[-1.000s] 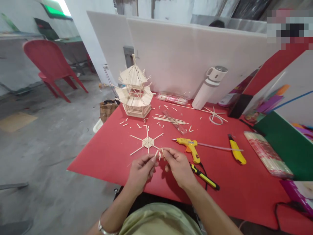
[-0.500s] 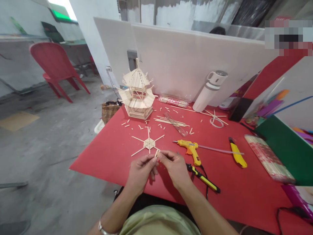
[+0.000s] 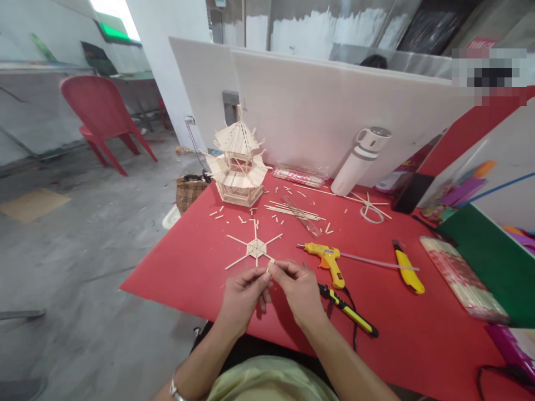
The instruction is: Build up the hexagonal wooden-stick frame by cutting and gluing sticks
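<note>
Fingertips of both the left hand (image 3: pixel 241 298) and right hand (image 3: pixel 297 289) pinch one short stick piece (image 3: pixel 270 267) between them, just in front of the six-armed stick star (image 3: pixel 255 247); yellow glue gun (image 3: pixel 326 259) lies right of the star, pagoda model (image 3: pixel 239 166) behind it.

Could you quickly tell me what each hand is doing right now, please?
Left hand: fingertips pinched on a short stick piece.
Right hand: pinched on the same stick piece.

Single head-worn view, looking forward and down, close over red table (image 3: pixel 418 345)
</note>
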The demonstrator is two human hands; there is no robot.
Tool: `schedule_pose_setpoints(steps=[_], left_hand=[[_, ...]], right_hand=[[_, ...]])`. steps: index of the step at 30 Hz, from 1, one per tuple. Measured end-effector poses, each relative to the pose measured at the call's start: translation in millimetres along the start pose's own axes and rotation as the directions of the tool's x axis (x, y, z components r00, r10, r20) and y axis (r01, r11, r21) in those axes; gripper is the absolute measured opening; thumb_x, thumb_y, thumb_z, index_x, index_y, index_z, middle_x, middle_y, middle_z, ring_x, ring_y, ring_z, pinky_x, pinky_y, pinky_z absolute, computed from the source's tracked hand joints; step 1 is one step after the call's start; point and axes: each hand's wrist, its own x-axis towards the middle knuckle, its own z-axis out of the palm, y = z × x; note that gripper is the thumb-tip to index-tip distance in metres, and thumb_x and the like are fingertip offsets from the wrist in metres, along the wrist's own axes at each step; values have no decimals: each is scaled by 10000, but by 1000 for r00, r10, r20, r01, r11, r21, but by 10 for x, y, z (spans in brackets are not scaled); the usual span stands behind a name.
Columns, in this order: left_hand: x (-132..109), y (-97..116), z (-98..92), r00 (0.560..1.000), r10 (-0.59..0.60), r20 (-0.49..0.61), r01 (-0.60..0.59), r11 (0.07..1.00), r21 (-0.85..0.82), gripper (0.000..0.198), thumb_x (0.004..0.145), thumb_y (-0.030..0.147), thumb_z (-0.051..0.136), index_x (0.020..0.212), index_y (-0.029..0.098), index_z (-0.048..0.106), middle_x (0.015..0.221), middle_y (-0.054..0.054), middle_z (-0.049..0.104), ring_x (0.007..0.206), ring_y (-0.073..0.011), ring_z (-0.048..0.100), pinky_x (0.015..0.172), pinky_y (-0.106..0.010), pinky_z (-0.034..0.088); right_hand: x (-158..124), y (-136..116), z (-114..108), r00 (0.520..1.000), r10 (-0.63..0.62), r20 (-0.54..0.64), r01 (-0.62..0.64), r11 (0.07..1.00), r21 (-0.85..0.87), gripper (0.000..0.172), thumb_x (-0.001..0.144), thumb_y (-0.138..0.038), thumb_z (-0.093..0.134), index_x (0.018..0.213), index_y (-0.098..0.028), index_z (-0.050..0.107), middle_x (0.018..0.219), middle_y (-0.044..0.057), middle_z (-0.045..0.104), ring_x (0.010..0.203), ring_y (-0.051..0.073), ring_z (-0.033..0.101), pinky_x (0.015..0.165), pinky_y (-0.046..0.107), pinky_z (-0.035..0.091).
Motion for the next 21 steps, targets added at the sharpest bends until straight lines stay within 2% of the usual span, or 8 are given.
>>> schedule_pose_setpoints(steps=[9,21], left_hand=[[4,-89,-22,1000,-9,-13,8,1000,-27,325,742,429,762,841,125,704,492,21,580,328,-98,489,317,-213,411],[-11,-82,-24,1000,-21,-12,21,1000,-14,343,740,464,750,765,128,688,451,9,575,317,-90,472,326,-194,379]], right_hand=[[-21,29,16,999,50,13,-51,996,77,244,726,-424,767,814,-196,775,792,20,718,772,174,623,784,308,492],[-16,78,22,999,27,27,-28,999,38,265,761,-451,744,795,-188,754,770,14,696,757,163,614,781,300,485]])
